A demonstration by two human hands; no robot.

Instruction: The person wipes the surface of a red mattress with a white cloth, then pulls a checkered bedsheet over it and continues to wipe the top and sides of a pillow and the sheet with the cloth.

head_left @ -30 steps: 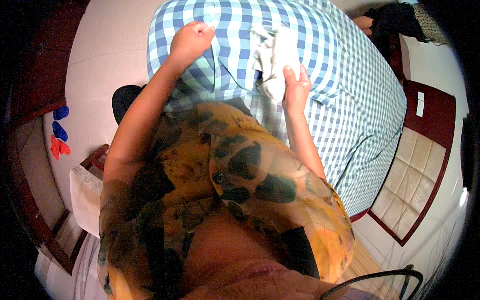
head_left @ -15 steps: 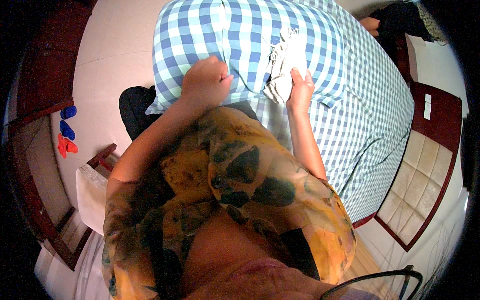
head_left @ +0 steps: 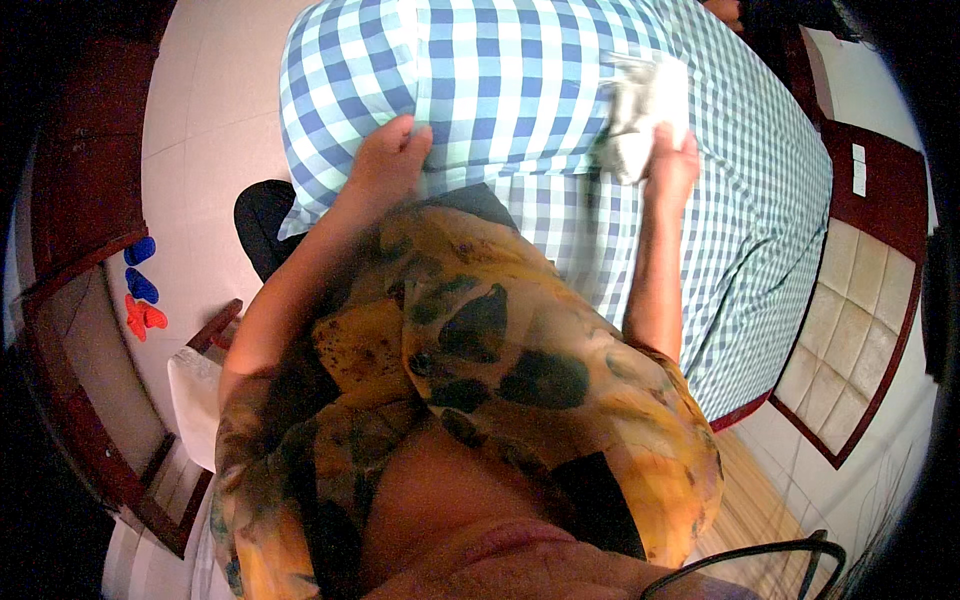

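A blue-and-white checked pillow [head_left: 500,90] lies in front of me on the bed. My right hand [head_left: 672,165] grips a crumpled white cloth [head_left: 640,110] with loose, string-like ends, held at the pillow's right end. The cloth is smeared by motion, so its exact kind is unclear. Over the pillow's near left part, my left hand [head_left: 390,155] is closed with its fingers curled. Whether pillow fabric is caught inside those fingers is hidden.
A bed with a checked sheet [head_left: 740,220] stretches to the right, next to a padded headboard [head_left: 850,310]. Blue slippers [head_left: 141,268] and red slippers [head_left: 146,316] lie on the floor at left, near a dark wooden cabinet [head_left: 95,180] and a pale-seated chair [head_left: 195,395].
My right hand has carried the white cloth to the right across the pillow. My left hand has shifted slightly left and stays closed. In the picture, the pillow sits a little farther left.
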